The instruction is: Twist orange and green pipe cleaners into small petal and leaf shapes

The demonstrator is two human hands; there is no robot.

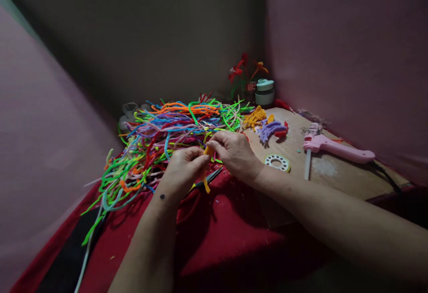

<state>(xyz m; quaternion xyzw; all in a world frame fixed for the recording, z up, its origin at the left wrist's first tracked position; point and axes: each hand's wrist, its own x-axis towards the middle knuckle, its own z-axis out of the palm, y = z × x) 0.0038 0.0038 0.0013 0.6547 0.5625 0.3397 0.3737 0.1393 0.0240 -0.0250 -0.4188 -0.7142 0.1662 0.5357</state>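
Between my two hands is a yellow-orange pipe cleaner (206, 185), its lower end hanging down. My left hand (185, 168) pinches it from the left with thumb and forefinger. From the right, my right hand (236, 154) pinches its upper part, the fingertips of both hands nearly touching. Just below lie scissors (214, 175) with dark blades, their handles partly hidden behind my left hand. Behind my hands spreads a big heap of many-coloured pipe cleaners (180, 121). Right of my right hand are a bundle of yellow-orange pieces (255, 117) and a purple bundle (270, 130).
A pink glue gun (337, 147) with a glue stick under its nozzle rests on the wooden board (329, 179). Near my right wrist lies a white ring with holes (277, 162). A mint-lidded jar (265, 92) and red flowers (236, 71) stand behind. Red cloth (227, 239) covers the table.
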